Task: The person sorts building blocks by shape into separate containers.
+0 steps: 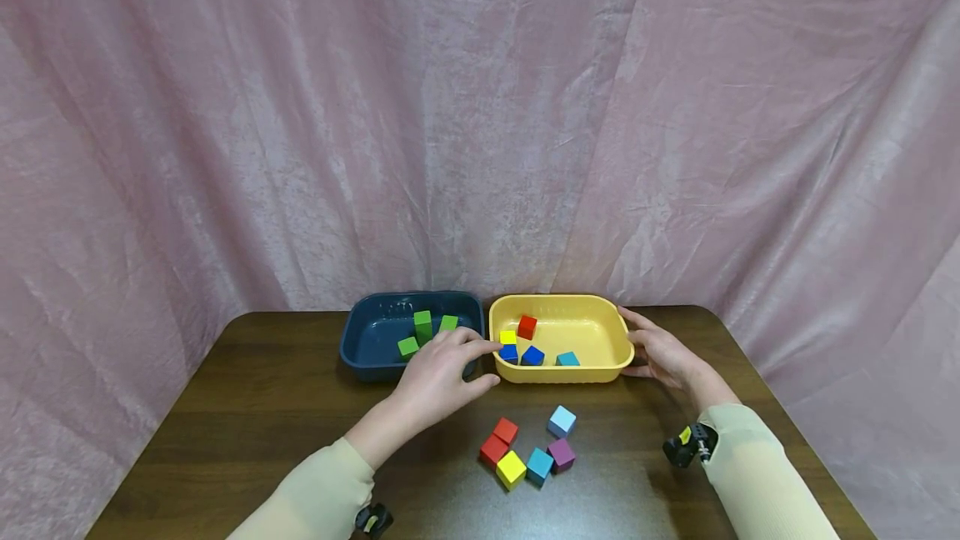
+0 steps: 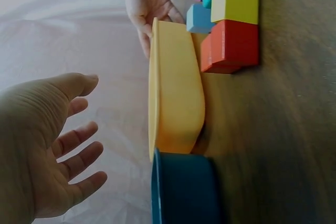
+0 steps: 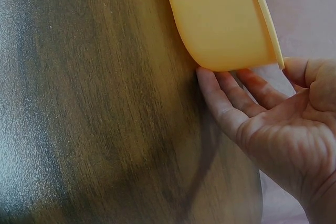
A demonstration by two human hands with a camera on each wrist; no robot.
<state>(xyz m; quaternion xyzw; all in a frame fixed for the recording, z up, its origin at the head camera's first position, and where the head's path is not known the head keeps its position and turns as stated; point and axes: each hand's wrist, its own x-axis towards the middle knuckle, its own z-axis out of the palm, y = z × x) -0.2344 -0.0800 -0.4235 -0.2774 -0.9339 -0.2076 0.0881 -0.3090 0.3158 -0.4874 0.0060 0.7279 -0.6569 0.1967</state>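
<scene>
My left hand (image 1: 446, 369) is over the inner ends of the two bins, fingers loosely bent and holding nothing. In the left wrist view its palm and fingers (image 2: 84, 156) show empty. Under and beside it stands the dark blue bin (image 1: 367, 369) with green blocks (image 1: 423, 323). To the right is the yellow bin (image 1: 562, 374), containing a red block (image 1: 527, 327), a yellow block (image 1: 507, 337), blue blocks (image 1: 532, 356) and a teal block (image 1: 567, 359). My right hand (image 1: 667, 357) touches the yellow bin's right end; in the right wrist view, fingertips (image 3: 207, 80) meet its lower wall, thumb near the rim.
On the brown table (image 1: 262, 440), in front of the bins, lie loose blocks: two red ones (image 1: 493, 451), a yellow cube (image 1: 512, 470), a teal cube (image 1: 539, 467), a purple cube (image 1: 561, 455) and a light blue cube (image 1: 561, 422). A pink curtain (image 1: 480, 123) hangs behind.
</scene>
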